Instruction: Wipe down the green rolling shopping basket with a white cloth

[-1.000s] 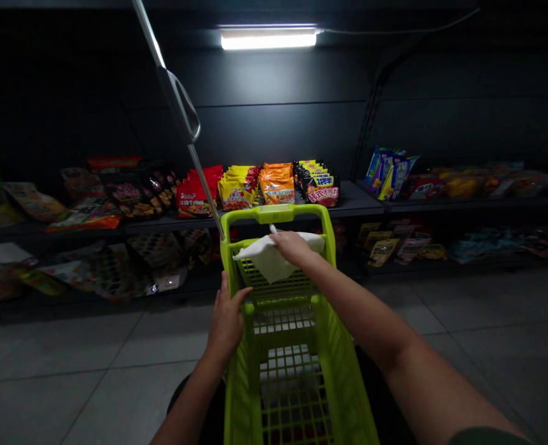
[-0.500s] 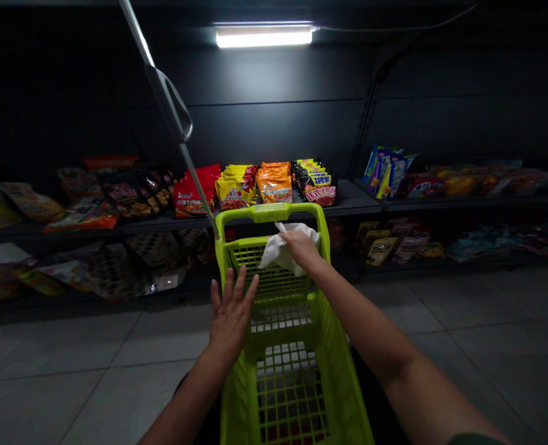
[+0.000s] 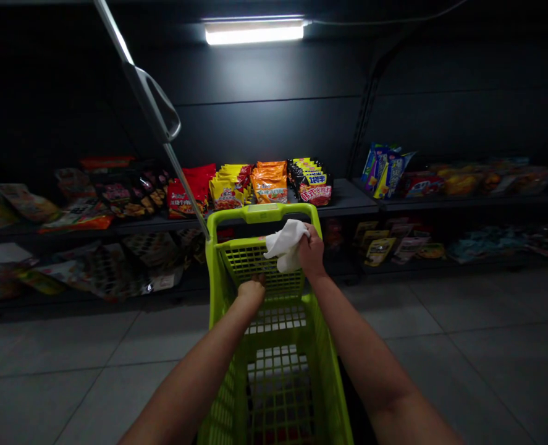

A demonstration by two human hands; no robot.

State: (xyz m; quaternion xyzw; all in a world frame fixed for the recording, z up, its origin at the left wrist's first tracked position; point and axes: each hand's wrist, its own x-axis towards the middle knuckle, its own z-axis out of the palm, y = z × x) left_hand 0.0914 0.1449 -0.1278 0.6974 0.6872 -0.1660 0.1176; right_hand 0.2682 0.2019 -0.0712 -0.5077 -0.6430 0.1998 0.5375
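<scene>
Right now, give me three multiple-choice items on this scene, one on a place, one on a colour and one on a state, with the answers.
1. Where is the white cloth?
A) On the floor
B) In the right hand
C) On the shelf

2. What colour is the shopping cart?
A) Lime green
B) Red
C) Black

3. How is the left hand?
A) Fingers spread wide
B) Closed, on the cart's mesh
C) Holding the cloth

Answers:
1 B: the cloth is bunched in the right hand, above the cart.
2 A: the cart's plastic shows lime green.
3 B: the fingers are curled shut against the mesh.
</scene>
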